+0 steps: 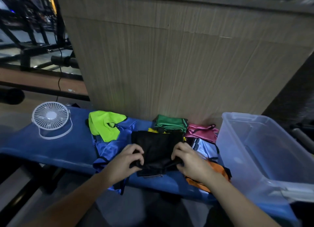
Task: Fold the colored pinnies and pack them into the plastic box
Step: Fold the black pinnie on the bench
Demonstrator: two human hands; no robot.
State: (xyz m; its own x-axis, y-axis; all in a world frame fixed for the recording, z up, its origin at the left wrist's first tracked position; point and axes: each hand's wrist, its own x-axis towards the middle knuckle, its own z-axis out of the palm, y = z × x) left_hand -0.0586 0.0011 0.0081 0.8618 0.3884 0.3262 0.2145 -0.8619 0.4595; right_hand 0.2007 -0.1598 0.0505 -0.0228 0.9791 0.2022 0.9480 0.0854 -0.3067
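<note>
Both hands are on the black mesh pinny (pixel 157 148) in the middle of the blue-covered table (pixel 56 146). The left hand (pixel 126 160) pinches its near-left edge with curled fingers, and the right hand (pixel 188 160) grips the near-right edge, the two hands apart with dark cloth between them. Under and left of it lies a shiny royal-blue pinny (pixel 105 152), with a crumpled lime-green pinny (pixel 104 124) behind. A folded dark-green pinny (pixel 170 124) and a pink pinny (pixel 201 132) sit at the back; an orange pinny (pixel 219 171) peeks out beneath the right wrist. The clear plastic box (pixel 265 152) stands open on the right. A small white desk fan (pixel 51 117) rests far left.
</note>
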